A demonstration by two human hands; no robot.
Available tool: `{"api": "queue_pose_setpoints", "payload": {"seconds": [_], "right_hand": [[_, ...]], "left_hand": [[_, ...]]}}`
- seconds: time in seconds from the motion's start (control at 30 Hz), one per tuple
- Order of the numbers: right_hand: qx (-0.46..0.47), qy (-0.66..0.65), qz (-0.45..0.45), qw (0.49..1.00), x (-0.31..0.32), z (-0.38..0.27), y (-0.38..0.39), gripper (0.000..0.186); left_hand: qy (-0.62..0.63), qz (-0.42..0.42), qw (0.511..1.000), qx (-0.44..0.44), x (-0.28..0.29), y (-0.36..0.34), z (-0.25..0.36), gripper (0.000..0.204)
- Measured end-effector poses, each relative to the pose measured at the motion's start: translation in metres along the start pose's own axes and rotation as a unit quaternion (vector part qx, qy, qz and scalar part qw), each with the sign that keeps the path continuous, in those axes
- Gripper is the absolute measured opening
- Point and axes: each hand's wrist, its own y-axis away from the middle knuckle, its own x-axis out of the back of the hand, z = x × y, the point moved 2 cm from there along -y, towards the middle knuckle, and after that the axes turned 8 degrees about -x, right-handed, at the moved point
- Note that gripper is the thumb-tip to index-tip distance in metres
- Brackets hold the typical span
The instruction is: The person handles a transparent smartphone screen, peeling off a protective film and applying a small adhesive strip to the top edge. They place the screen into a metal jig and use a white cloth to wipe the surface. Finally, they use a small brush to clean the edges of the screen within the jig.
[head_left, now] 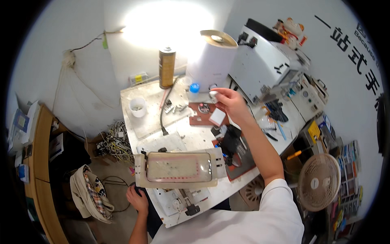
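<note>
Over the far middle of the workbench [178,140], my right hand [229,103] pinches a small white object [213,96] between thumb and fingertips; its kind is too small to make out. Under it lies a reddish-brown mat [198,118] with a small round part and a white box [217,116] on top. A blue-capped item [194,88] stands just left of the fingers. My left hand [138,200] is low beside the bench's near left edge, fingers loosely spread over something dark, perhaps my knee. Nearest me, a framed machine with a glass-like plate [178,167] stands on the bench.
At the back stand a spray can [166,68] and a tall white cylindrical appliance [212,61]. A white tub [138,107] and a black cable [163,118] lie left. Black items [229,140] crowd the right, near my forearm. A fan [319,182] stands right; tangled wires [118,140] lie left.
</note>
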Motion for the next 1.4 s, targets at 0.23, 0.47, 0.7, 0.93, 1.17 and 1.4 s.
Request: {"api": "queue_pose_setpoints", "payload": {"seconds": [0.23, 0.47, 0.7, 0.93, 1.17, 1.4], "right_hand": [[0.001, -0.144, -0.216, 0.966, 0.008, 0.018, 0.199, 0.014], [0.006, -0.234, -0.125, 0.964, -0.017, 0.046, 0.191, 0.020], [0.089, -0.167, -0.051, 0.981, -0.011, 0.034, 0.162, 0.020], [0.069, -0.135, -0.048, 0.987, -0.016, 0.039, 0.221, 0.013], [0.035, -0.055, -0.168, 0.984, -0.048, 0.006, 0.282, 0.014], [0.407, 0.408, -0.169, 0.800, -0.121, -0.055, 0.197, 0.028]], "left_hand": [[0.011, -0.030, 0.999, -0.011, -0.008, -0.004, 0.000, 0.040], [-0.007, -0.005, 1.000, -0.026, -0.004, -0.003, -0.006, 0.039], [0.008, -0.017, 1.000, 0.010, -0.003, -0.002, -0.003, 0.038], [0.020, -0.001, 1.000, -0.004, -0.004, 0.001, -0.004, 0.037], [0.018, -0.011, 1.000, -0.001, -0.005, -0.001, -0.001, 0.037], [0.011, 0.005, 1.000, 0.000, -0.004, 0.002, -0.007, 0.037]]}}
